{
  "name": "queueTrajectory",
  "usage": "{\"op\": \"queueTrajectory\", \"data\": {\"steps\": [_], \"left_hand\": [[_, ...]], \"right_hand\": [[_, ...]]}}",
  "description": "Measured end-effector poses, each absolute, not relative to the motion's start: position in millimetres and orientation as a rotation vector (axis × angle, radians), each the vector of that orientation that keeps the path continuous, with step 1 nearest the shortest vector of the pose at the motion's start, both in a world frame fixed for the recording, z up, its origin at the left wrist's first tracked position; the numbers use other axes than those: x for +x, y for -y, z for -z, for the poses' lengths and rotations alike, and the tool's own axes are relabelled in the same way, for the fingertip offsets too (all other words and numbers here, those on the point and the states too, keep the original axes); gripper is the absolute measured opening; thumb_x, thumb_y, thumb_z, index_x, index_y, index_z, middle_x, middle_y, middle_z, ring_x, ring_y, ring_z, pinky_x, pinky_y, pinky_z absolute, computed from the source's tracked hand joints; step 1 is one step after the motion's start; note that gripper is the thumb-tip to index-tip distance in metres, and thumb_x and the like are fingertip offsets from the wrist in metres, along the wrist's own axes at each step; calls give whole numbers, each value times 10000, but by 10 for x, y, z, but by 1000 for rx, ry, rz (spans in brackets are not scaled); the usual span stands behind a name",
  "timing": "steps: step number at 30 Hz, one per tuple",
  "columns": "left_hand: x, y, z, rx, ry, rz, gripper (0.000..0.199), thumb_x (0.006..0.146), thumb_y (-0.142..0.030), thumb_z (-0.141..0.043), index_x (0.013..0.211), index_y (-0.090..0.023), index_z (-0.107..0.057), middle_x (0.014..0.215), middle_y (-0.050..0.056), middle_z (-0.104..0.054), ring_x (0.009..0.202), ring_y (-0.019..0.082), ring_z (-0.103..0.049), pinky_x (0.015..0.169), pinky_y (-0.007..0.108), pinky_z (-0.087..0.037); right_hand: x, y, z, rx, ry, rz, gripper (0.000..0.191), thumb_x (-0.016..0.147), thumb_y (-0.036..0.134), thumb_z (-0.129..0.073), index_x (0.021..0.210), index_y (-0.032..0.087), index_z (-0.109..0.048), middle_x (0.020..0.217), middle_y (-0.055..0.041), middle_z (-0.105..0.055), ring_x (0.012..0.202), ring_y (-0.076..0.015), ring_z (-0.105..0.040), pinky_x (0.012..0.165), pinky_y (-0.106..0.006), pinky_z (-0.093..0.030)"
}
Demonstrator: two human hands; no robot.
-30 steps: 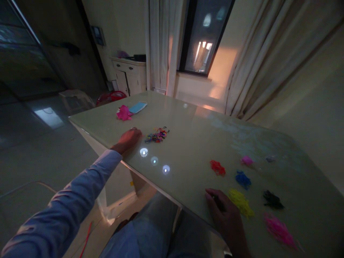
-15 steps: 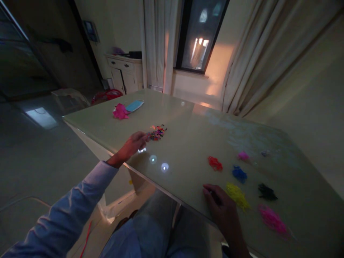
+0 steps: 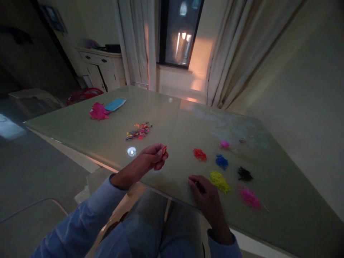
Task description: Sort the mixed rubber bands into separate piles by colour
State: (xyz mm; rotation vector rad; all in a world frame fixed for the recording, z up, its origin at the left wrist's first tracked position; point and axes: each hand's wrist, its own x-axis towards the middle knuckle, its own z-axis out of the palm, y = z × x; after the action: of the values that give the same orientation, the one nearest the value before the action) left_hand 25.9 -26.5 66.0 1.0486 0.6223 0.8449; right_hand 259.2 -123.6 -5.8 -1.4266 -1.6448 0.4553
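My left hand is closed over the table's middle, pinching a small red band between thumb and fingertips. Behind it to the left lies a mixed pile of coloured bands. My right hand rests at the near edge with fingers curled; whatever is inside is hidden. Beside it is a yellow pile. Further off are a red pile and a blue pile. A black pile and a pink pile sit to the right.
A crumpled pink item and a blue face mask lie at the table's left. A small pink heap is behind the blue pile. Beyond the table stand a white cabinet and curtains.
My left hand has moved right, away from the mixed pile, with a red band now in its fingertips. The view has turned to the right. My right hand remains curled near the yellow pile.
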Motion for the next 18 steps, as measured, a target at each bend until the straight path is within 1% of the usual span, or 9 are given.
{"op": "queueTrajectory", "data": {"steps": [3,6,8,11,13,18], "left_hand": [[479,223,-607,1166,-682,-818,375,795,-480,-692,792,-179,-468,713,-37,-505,465,47,-400,455,207,-274],[788,136,-527,1454,-797,-818,251,878,-398,-561,777,-189,-466,666,-45,-473,493,73,-391,485,224,-304],[1033,58,-464,1730,-883,-835,176,900,-301,-507,766,-189,-477,673,-30,-495,575,104,-439,560,242,-355],[1392,-71,-365,2117,-1022,-787,118,901,-197,-487,801,-172,-545,785,25,-592,747,151,-523,698,281,-406],[1584,-144,-308,2272,-1101,-661,141,912,-178,-470,840,-159,-590,869,62,-630,809,172,-557,736,295,-425],[1834,-203,-235,2495,-1155,-427,272,981,-270,-401,996,-144,-641,1006,117,-648,857,210,-627,737,315,-468]], "right_hand": [[2586,1236,50,-1431,1651,-462,151,915,280,-582,922,197,-708,766,-26,-691,641,-149,-619,595,-239,-477],[2583,1236,54,-1439,1649,-489,146,914,266,-579,932,199,-707,809,-35,-706,686,-157,-632,627,-248,-483],[2579,1240,59,-1446,1641,-507,146,912,255,-575,935,197,-707,816,-38,-708,705,-162,-639,635,-252,-482],[2569,1253,57,-1458,1633,-504,146,909,247,-570,927,194,-705,787,-35,-697,678,-161,-628,616,-253,-470],[2563,1261,51,-1459,1636,-491,148,912,245,-565,917,191,-703,796,-40,-698,689,-163,-631,620,-255,-467],[2561,1263,46,-1464,1661,-490,148,910,222,-560,930,189,-703,834,-49,-717,731,-169,-649,653,-261,-469]]}}
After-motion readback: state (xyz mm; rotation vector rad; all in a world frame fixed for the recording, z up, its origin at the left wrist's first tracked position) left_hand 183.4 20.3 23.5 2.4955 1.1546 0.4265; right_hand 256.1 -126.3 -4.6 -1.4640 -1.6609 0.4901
